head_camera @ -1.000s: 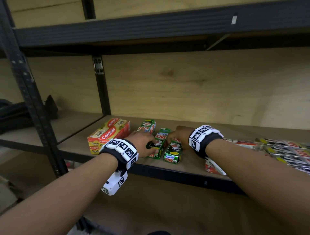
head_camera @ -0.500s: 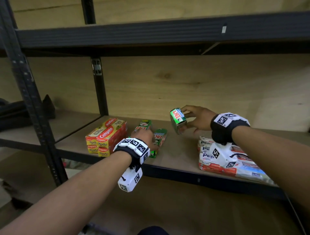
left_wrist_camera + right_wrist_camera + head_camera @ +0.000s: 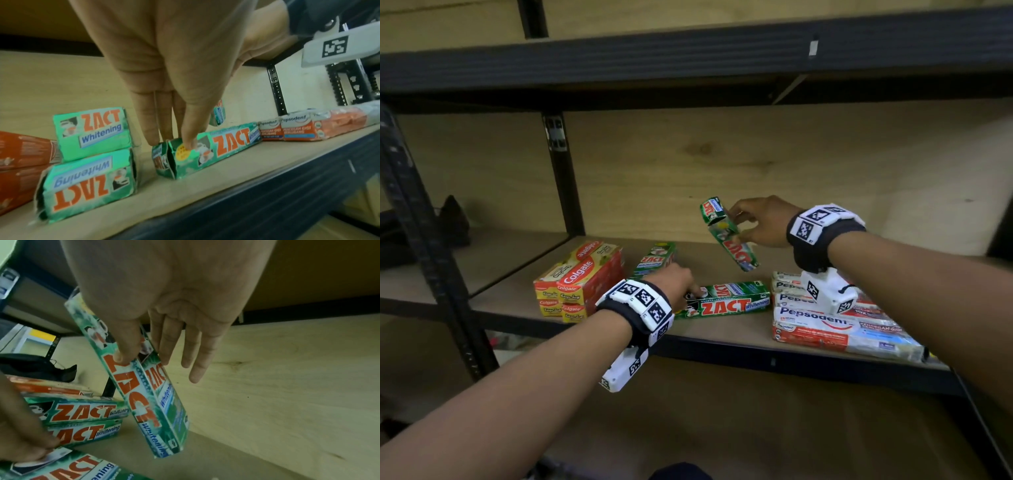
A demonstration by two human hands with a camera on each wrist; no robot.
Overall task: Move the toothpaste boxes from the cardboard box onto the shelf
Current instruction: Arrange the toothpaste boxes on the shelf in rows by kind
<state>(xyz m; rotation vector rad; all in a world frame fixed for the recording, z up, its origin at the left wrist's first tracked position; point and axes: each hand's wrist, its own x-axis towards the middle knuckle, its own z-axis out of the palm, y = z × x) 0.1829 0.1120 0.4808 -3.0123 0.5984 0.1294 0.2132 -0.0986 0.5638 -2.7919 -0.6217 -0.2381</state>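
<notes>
A green toothpaste box (image 3: 729, 236) was in the air above the shelf (image 3: 722, 337), tilted with its lower end toward the board and its upper end toward the back wall. The right hand (image 3: 763, 221) held it near its upper part, thumb (image 3: 125, 344) on the printed face and the first fingers curled behind the box, while the outer fingers hung straight and touched nothing.

Below it, a second green box (image 3: 726, 301) lay flat along the front part of the shelf, its long side parallel to the edge. The left hand (image 3: 674, 282) pinched its left end, thumb (image 3: 190, 129) on the front face and straight fingertips on the top. The flap at that end looked torn open in the left wrist view.

Just left of that box stood a stack of two green boxes (image 3: 88, 155), one on top of the other, their ends facing the front; the lower one was upside down. Further left sat a bundle of red and yellow boxes (image 3: 578, 281), touching or nearly touching the green stack.

To the right of the flat green box, a wrapped pack of red and white boxes (image 3: 839, 329) lay on the shelf, just beside the box's right end. A plywood back wall (image 3: 756, 164) closed the shelf behind, and a dark metal upright (image 3: 565, 171) stood at the rear left.
</notes>
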